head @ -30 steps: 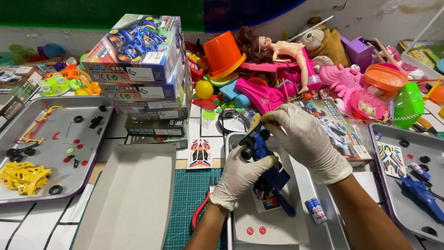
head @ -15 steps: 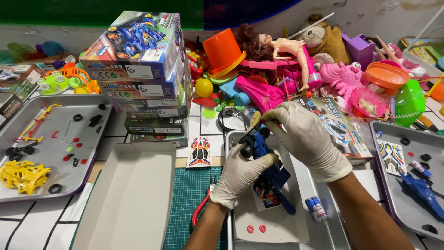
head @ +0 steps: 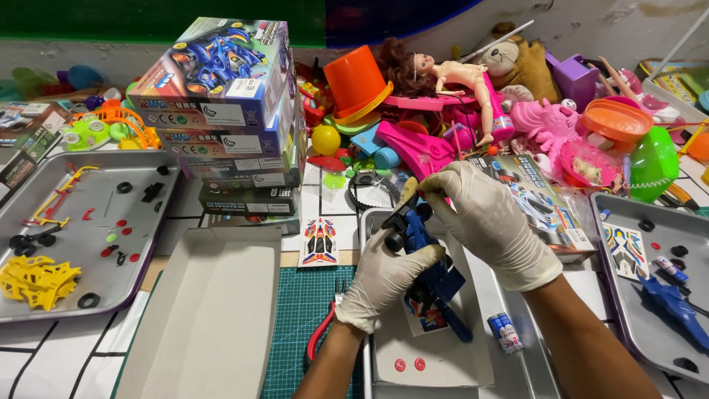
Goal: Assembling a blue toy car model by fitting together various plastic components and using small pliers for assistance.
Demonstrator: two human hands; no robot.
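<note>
- At the centre of the bench, both gloved hands meet over a metal tray [head: 473, 369] and share a blue toy car frame [head: 432, 270].
- Left hand [head: 388, 277] comes up from 6 o'clock; its fingers are curled shut around the frame's middle, thumb across the top.
- Right hand [head: 491, 222] reaches in from 4 o'clock and arches over the frame's upper end; its fingers are bent down and pressed together on that end, but what the tips pinch is hidden.
- A black wheel [head: 395, 240] sticks out of the frame at 10 o'clock from the left hand.
- Under the frame, on the same tray, lie a white sheet with two red dots [head: 428, 358] and, at 4 o'clock from the hands, a pair of small batteries [head: 504, 332].
- Red-handled pliers [head: 321, 332] rest on the green cutting mat [head: 303, 325] at 8 o'clock, just beside the left wrist.
- A sticker sheet [head: 320, 242] lies at 9 o'clock from the hands, near an open white box lid [head: 207, 318].
- At 10 o'clock stands a stack of toy car boxes [head: 221, 111].
- Far over at 9 o'clock, a second tray [head: 88, 222] holds yellow plastic parts [head: 37, 281] and loose black wheels.
- At 3 o'clock a third tray [head: 650, 295] carries another blue car part [head: 672, 307].
- At 12 o'clock sits a heap of toys, with an orange cup [head: 358, 81] and a doll [head: 443, 77] on top.
</note>
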